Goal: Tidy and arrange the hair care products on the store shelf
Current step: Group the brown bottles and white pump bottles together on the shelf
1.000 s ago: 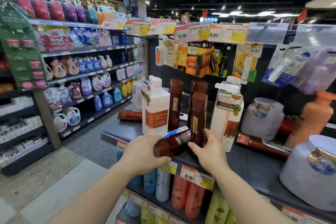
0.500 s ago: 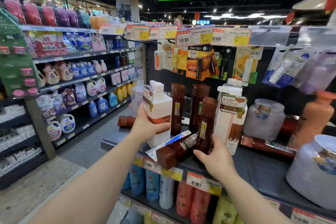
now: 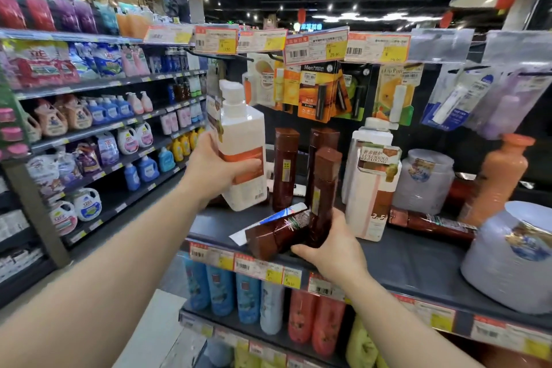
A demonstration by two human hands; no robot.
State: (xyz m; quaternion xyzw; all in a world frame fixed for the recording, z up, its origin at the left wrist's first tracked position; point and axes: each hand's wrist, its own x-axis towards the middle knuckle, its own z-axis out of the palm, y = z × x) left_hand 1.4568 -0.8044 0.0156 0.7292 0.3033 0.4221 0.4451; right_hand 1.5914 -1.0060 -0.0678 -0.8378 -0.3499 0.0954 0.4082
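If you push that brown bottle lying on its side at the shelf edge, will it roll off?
Probably it would slide or topple rather than roll freely: the lying brown bottle looks flat-sided, its cap end reaches the shelf edge, and its glossy plastic may be slippery. The right hand touches it underneath, so it is guarded now.

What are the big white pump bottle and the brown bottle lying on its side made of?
White pump bottle: seemingly opaque plastic with a dull sheen and moulded pump head. Fallen brown bottle: probably glossy, slightly translucent plastic, given the bright highlights along its body, though glass cannot be ruled out.
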